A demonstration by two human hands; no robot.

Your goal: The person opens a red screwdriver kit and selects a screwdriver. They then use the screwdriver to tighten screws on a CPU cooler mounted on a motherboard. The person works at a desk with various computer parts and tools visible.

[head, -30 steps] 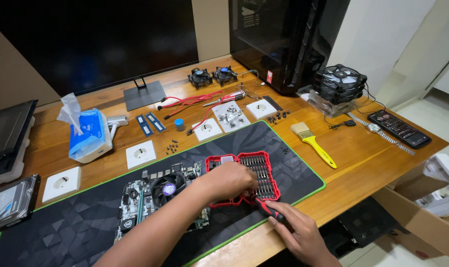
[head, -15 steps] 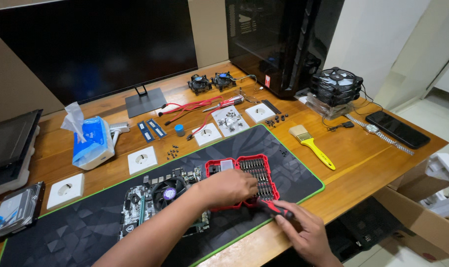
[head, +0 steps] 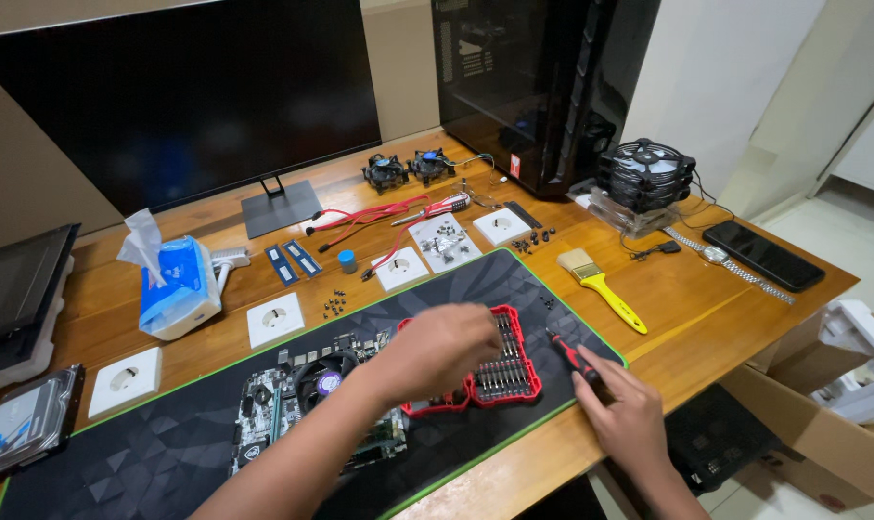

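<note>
Counter [head: 735, 318] of warm wood, carrying a black mat [head: 148, 453] with a green edge. On the mat, a motherboard [head: 312, 404] at left, just beside a red bit case [head: 500, 361] with rows of screwdriver bits. Over the case's left half, left hand [head: 437, 351], fingers curled down toward the bits; whether anything is pinched there, cannot tell. Just right of the case, right hand [head: 629, 419], grip pressed together around a red-and-black screwdriver [head: 572, 354]. Long axis of the driver running up and to the left, tip pointing toward the case's right edge. Case lying left of the right hand, nearer the left hand.
</note>
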